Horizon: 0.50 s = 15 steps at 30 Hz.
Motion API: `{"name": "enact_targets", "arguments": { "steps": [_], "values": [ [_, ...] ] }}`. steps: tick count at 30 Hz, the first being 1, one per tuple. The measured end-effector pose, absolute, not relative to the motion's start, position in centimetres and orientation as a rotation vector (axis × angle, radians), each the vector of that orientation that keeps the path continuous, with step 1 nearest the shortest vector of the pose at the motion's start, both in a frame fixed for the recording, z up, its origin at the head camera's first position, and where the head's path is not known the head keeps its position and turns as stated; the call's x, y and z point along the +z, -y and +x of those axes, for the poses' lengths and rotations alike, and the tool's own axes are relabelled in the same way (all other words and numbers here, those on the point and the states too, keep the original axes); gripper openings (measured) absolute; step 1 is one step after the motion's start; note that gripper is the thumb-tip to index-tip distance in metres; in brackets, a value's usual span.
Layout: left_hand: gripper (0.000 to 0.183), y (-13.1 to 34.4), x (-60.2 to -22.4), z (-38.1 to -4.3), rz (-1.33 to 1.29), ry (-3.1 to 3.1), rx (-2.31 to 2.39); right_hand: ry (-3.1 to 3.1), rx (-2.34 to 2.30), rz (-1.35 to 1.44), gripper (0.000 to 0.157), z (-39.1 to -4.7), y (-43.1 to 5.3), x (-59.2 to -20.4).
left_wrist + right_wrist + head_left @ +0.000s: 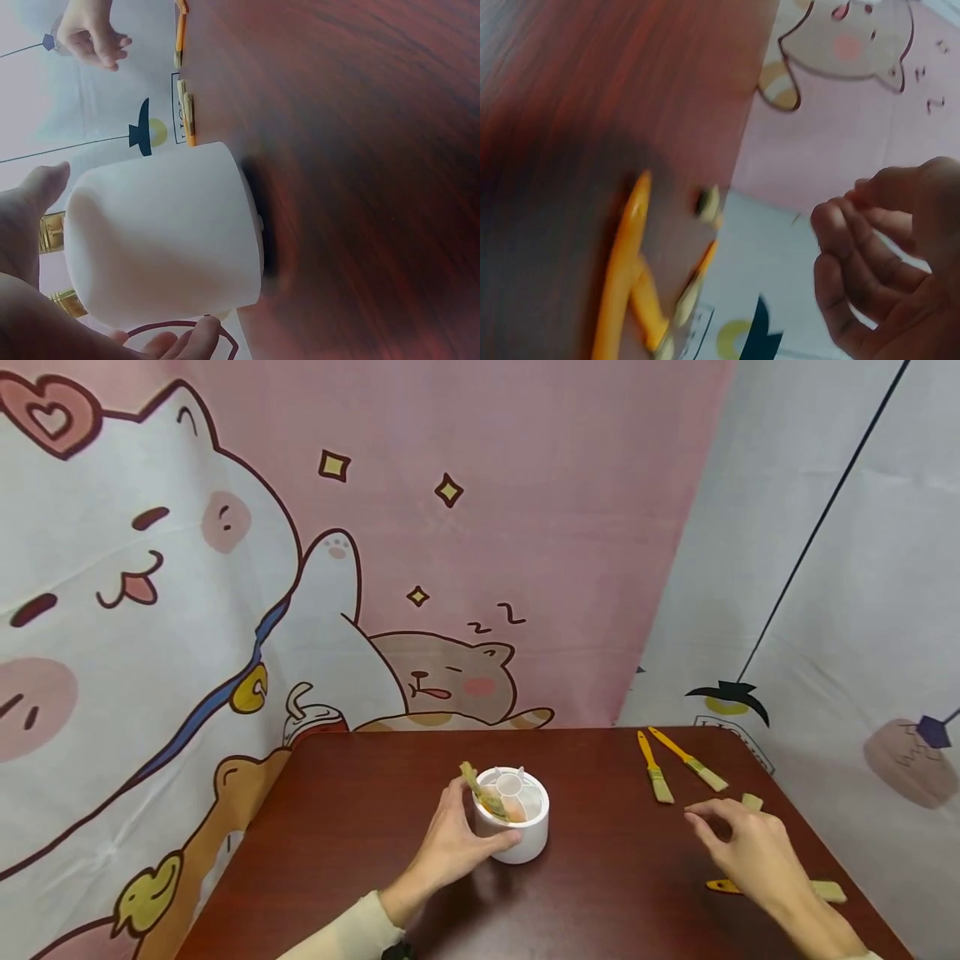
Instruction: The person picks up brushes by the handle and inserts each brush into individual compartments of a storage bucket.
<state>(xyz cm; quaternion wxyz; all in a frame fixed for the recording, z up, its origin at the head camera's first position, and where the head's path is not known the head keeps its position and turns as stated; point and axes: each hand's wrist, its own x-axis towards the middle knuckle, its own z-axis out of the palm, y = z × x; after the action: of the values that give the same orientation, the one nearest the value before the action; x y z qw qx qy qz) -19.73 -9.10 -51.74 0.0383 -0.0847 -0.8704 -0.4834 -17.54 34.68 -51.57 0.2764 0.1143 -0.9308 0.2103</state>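
My left hand (461,835) grips the side of a white round holder (528,842) with inner dividers. In the left wrist view, the thumb is near its top rim and fingers curl at its lower side. A yellowish-olive piece (487,797) leans over the holder's left rim; its kind is unclear. Gold-coloured parts (52,232) show beyond the holder in the left wrist view. My right hand (750,852) hovers over the table's right side, fingers loosely bent, holding nothing visible. Beneath it lies a yellow-handled paintbrush (828,891), partly hidden, and another brush's bristles (752,802) show behind it.
Two more yellow-handled paintbrushes, one left (656,772) and one right (690,761), lie near the back right of the dark red-brown table (337,827). A printed cartoon cloth (570,568) hangs behind the table and along its sides.
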Motion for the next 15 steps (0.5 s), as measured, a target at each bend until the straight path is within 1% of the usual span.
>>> {"name": "enact_targets", "arguments": {
  "steps": [3, 5, 15],
  "values": [
    [0.110, 8.9, -51.7, -19.8, -0.268, 2.659, -1.469, 2.592, 0.540, 0.184, 0.014, -17.5, -36.5, -51.8],
    [0.106, 8.9, -51.7, -19.8, -0.273, 2.657, -1.462, 2.676, 0.528, 0.090, 0.012, -17.6, -37.7, -51.9],
    [0.095, 9.4, -51.7, -20.3, -0.326, 2.619, -1.577, 3.066, 0.567, -0.391, 0.028, -17.8, -42.5, -52.8]
  ]
}}
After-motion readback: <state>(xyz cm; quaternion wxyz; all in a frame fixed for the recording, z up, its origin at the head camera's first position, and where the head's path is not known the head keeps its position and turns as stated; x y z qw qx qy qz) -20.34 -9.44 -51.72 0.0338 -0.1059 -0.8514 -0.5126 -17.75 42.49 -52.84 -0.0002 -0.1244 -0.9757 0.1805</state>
